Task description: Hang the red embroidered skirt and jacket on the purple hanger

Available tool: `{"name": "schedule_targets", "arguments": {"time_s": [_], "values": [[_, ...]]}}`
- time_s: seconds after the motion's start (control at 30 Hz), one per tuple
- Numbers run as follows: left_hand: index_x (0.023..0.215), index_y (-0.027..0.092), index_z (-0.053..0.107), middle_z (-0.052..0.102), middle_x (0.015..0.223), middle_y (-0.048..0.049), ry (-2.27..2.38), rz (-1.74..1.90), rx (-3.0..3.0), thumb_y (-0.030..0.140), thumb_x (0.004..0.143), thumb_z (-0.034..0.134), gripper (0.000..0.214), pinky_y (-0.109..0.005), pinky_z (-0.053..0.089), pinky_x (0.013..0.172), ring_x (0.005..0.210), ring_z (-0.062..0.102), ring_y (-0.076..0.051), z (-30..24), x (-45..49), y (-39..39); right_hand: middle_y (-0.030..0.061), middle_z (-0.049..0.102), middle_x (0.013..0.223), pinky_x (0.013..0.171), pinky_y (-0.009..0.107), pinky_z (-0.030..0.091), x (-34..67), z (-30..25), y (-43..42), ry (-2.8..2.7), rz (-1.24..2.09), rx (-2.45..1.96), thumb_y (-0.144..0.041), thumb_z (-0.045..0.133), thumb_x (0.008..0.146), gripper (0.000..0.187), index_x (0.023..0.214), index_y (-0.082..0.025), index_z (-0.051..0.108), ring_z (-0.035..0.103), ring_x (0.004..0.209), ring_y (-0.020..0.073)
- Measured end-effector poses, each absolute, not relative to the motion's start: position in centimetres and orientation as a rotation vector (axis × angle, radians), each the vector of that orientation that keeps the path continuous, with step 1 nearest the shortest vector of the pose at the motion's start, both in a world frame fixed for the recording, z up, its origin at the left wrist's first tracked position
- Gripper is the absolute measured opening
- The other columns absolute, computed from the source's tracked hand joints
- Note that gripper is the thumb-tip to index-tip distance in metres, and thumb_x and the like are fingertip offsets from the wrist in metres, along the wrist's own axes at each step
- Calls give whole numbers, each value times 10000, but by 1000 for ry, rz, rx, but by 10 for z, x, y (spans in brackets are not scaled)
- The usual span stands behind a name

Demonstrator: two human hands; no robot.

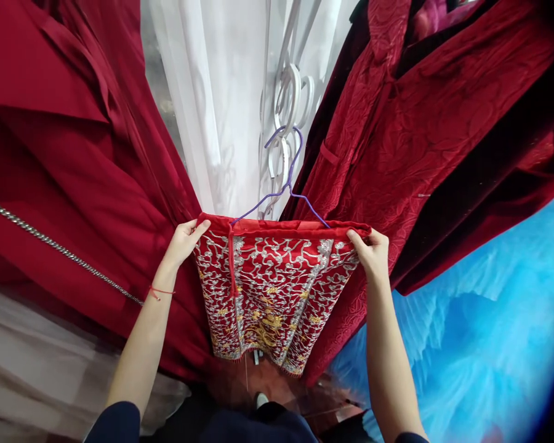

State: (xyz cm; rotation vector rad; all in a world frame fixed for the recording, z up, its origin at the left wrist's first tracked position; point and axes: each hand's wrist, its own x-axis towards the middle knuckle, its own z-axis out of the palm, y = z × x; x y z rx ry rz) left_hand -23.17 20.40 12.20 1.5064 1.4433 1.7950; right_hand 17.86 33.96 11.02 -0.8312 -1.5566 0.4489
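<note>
A red skirt [272, 283] with silver and gold embroidery hangs in front of me, its plain red waistband stretched level. My left hand [187, 239] pinches the waistband at its left end, thumb on top. At the right end, my right hand [373, 247] grips the same band between thumb and fingers. A purple wire hanger [289, 182] rises out of the waistband, its arms dipping inside the skirt. The hanger's hook lies against white rings of a metal rack [286, 98]; whether it bears on them I cannot tell. A red drawstring dangles at the left.
Dark red gowns [64, 160] hang at the left, one with a silver chain trim [60, 247]. Red patterned dresses [425, 129] hang at the right, above a bright blue gown [466, 326]. White fabric [231, 92] hangs behind. Pale cloth [41, 363] lies lower left.
</note>
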Motion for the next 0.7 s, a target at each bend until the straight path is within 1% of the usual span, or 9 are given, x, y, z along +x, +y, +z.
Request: {"name": "schedule_targets", "arguments": {"time_s": [0.07, 0.17, 0.27, 0.4, 0.5, 0.57, 0.63, 0.7], "values": [[773, 155, 684, 644, 652, -13, 1504, 1860, 1619, 539, 789, 670, 385, -240, 454, 582, 598, 567, -139, 126, -229, 206, -35, 523, 573, 486, 237, 329, 175, 120, 338, -1569, 415, -858, -453, 716, 734, 307, 647, -165, 651, 413, 507, 95], [797, 159, 680, 657, 684, -9, 1647, 2137, 1754, 482, 830, 643, 326, -225, 451, 612, 616, 571, -126, 126, -220, 212, -57, 412, 522, 477, 234, 289, 165, 126, 337, -1440, 255, -880, -502, 717, 743, 395, 574, -173, 578, 338, 492, 79], [847, 170, 678, 682, 731, -21, 1771, 2301, 1804, 447, 852, 618, 284, -236, 467, 662, 653, 596, -138, 117, -212, 219, -58, 366, 530, 495, 237, 292, 157, 123, 339, -1337, 144, -872, -574, 672, 769, 465, 564, -187, 517, 314, 509, 81], [860, 176, 677, 690, 748, -45, 1912, 2403, 1718, 437, 859, 600, 272, -264, 477, 690, 670, 614, -161, 105, -203, 225, -44, 393, 540, 528, 253, 322, 154, 114, 344, -1360, 107, -901, -659, 611, 776, 501, 594, -201, 526, 338, 521, 100], [784, 176, 658, 628, 648, -12, 1923, 2452, 1568, 450, 844, 621, 283, -244, 444, 619, 591, 559, -135, 105, -201, 227, -45, 379, 535, 530, 258, 322, 156, 113, 350, -1333, 99, -927, -666, 597, 782, 507, 588, -206, 504, 337, 518, 103], [705, 174, 627, 564, 583, 18, 1845, 2351, 1581, 471, 826, 641, 320, -224, 405, 559, 542, 501, -110, 109, -203, 226, -45, 394, 543, 525, 257, 324, 157, 116, 353, -1394, 172, -922, -635, 588, 805, 489, 593, -204, 495, 348, 520, 104], [680, 171, 614, 548, 574, 27, 1771, 2220, 1643, 480, 810, 659, 338, -216, 393, 535, 533, 487, -101, 113, -207, 221, -31, 476, 604, 555, 260, 365, 157, 121, 350, -1426, 205, -901, -576, 593, 831, 412, 679, -195, 552, 416, 555, 115], [745, 167, 641, 606, 645, 10, 1742, 2147, 1717, 465, 798, 676, 305, -225, 439, 579, 581, 540, -115, 114, -210, 212, 17, 585, 770, 663, 290, 438, 154, 127, 337, -1354, 102, -873, -503, 627, 835, 321, 857, -184, 608, 530, 688, 154]]}}
